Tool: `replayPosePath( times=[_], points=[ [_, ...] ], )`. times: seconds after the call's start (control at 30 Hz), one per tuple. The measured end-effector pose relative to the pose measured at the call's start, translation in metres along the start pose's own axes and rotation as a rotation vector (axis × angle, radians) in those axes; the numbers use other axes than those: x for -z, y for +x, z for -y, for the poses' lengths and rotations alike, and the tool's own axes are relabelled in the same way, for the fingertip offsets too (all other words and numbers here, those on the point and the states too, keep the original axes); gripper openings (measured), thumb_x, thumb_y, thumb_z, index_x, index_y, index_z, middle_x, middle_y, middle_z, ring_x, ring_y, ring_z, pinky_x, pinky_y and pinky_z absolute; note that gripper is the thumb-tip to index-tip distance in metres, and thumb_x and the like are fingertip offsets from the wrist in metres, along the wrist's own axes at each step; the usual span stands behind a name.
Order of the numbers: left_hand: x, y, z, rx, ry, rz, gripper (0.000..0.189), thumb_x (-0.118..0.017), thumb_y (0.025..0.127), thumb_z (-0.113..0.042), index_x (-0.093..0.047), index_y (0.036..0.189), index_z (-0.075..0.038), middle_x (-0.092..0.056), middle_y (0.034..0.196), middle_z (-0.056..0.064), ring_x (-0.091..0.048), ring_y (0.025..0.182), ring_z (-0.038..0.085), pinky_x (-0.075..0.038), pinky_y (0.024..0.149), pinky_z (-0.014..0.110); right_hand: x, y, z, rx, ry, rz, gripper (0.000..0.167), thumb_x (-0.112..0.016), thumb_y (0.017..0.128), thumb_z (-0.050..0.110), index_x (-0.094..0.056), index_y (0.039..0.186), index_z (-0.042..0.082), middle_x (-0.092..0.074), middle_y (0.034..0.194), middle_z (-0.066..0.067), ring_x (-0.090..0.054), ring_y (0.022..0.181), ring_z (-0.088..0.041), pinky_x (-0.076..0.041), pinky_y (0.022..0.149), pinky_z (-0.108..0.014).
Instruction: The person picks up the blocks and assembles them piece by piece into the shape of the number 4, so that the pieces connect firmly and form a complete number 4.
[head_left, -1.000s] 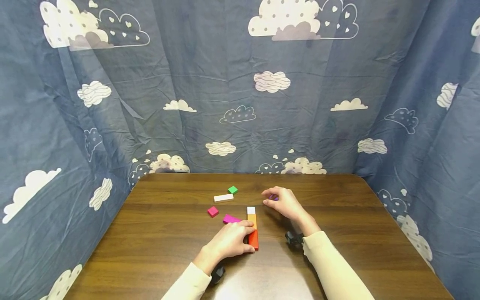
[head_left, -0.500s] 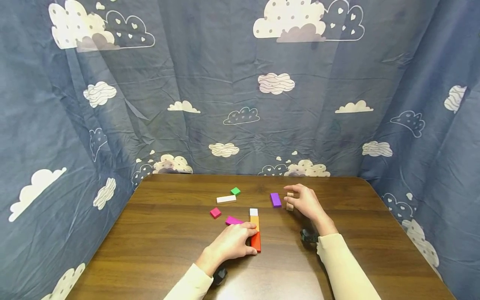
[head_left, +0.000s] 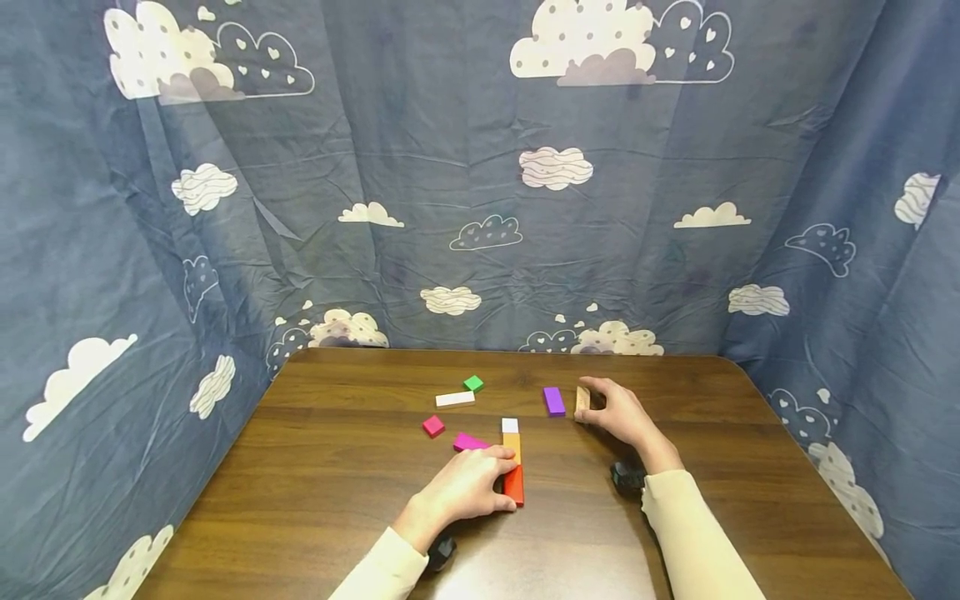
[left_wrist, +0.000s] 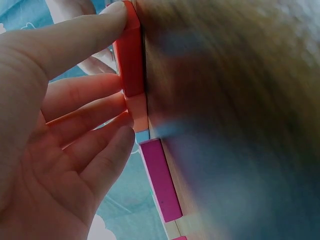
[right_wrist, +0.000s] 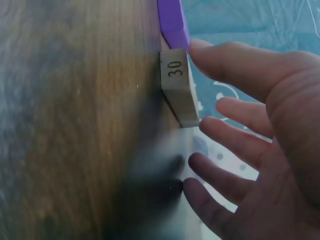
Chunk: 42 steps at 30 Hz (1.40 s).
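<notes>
My left hand (head_left: 465, 483) rests at a row of blocks on the table, thumb by the near end of the red block (head_left: 514, 490) and fingertips along the red block and the orange block (head_left: 513, 443). A small white block (head_left: 510, 426) caps the row at its far end. A magenta block (head_left: 468, 442) lies just past the left knuckles, partly hidden. On the right, my right hand (head_left: 626, 421) pinches a plain wooden block (right_wrist: 177, 95), marked 30 on one end, between thumb and fingertips; the block still lies at table level. Close to its left is a purple block (head_left: 554, 402).
Farther back on the brown wooden table (head_left: 315, 467) lie a long white block (head_left: 455, 399), a green block (head_left: 473, 383) and a crimson block (head_left: 433, 426). A blue cloud-print curtain (head_left: 420, 167) hangs behind and at both sides.
My right hand has left the purple block, moved right to the wooden block, and brought thumb and fingers to it. The left hand stays at the row; the head view has shifted slightly.
</notes>
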<state>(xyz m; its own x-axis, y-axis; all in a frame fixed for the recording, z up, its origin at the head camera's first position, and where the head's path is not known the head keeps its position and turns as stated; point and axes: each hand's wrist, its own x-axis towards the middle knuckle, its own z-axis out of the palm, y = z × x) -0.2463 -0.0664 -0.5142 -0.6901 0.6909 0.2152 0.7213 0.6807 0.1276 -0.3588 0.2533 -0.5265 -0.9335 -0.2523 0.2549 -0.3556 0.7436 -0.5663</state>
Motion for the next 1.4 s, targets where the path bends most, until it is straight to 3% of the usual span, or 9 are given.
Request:
replayPosePath(
  times=[0.5,0.83,1.07,1.17,1.3,1.4],
  points=[
    [-0.0018,0.0002,0.0,-0.003,0.011,-0.016,0.06,-0.083,0.078,-0.046,-0.071,0.127,-0.014,-0.064,0.132,0.0,-0.063,0.117,0.015,-0.046,0.1,0.027,0.0003,-0.0013,-0.0041,0.044,-0.005,0.014,0.062,-0.085,0.08,0.025,-0.062,0.132,0.0,-0.062,0.132,-0.021,-0.055,0.124,-0.042,-0.04,0.102,-0.058],
    [-0.0018,-0.0001,-0.0003,-0.007,0.011,-0.014,0.06,-0.084,0.078,-0.045,-0.071,0.127,-0.013,-0.064,0.131,0.001,-0.064,0.115,0.017,-0.048,0.098,0.028,-0.0001,-0.0012,-0.0023,-0.012,0.045,0.022,0.066,-0.09,0.075,0.021,-0.064,0.133,0.004,-0.061,0.133,-0.018,-0.054,0.126,-0.038,-0.04,0.104,-0.055],
    [-0.0025,-0.0001,-0.0012,-0.003,0.011,-0.01,0.06,-0.084,0.078,-0.045,-0.071,0.127,-0.013,-0.064,0.132,0.001,-0.064,0.115,0.017,-0.048,0.098,0.028,-0.0007,0.0029,-0.0008,0.027,0.12,0.029,0.082,-0.091,0.07,0.007,-0.054,0.143,0.002,-0.059,0.124,-0.018,-0.063,0.105,-0.035,-0.049,0.09,-0.051],
    [-0.0024,0.0,-0.0017,-0.002,0.012,-0.01,0.06,-0.084,0.078,-0.045,-0.071,0.127,-0.013,-0.064,0.132,0.001,-0.064,0.115,0.017,-0.048,0.098,0.029,-0.0011,0.0043,0.0008,0.031,0.135,0.03,0.089,-0.091,0.067,0.001,-0.049,0.146,0.001,-0.054,0.122,-0.02,-0.062,0.095,-0.032,-0.052,0.081,-0.041],
    [-0.0021,-0.0001,-0.0021,0.003,0.005,-0.001,0.06,-0.084,0.078,-0.044,-0.071,0.128,-0.012,-0.064,0.132,0.001,-0.064,0.116,0.018,-0.048,0.098,0.029,-0.0015,0.0059,0.0005,-0.002,0.111,0.054,0.092,-0.091,0.069,0.002,-0.044,0.148,-0.002,-0.048,0.123,-0.02,-0.057,0.087,-0.027,-0.046,0.071,-0.029],
    [-0.0018,0.0006,-0.0019,0.006,0.003,0.002,0.06,-0.084,0.079,-0.044,-0.071,0.128,-0.012,-0.064,0.132,0.001,-0.064,0.115,0.018,-0.048,0.098,0.029,-0.0009,0.0071,-0.0004,-0.037,0.124,0.074,0.09,-0.091,0.069,0.003,-0.045,0.146,-0.004,-0.046,0.124,-0.02,-0.059,0.086,-0.024,-0.048,0.07,-0.03]
  ],
)
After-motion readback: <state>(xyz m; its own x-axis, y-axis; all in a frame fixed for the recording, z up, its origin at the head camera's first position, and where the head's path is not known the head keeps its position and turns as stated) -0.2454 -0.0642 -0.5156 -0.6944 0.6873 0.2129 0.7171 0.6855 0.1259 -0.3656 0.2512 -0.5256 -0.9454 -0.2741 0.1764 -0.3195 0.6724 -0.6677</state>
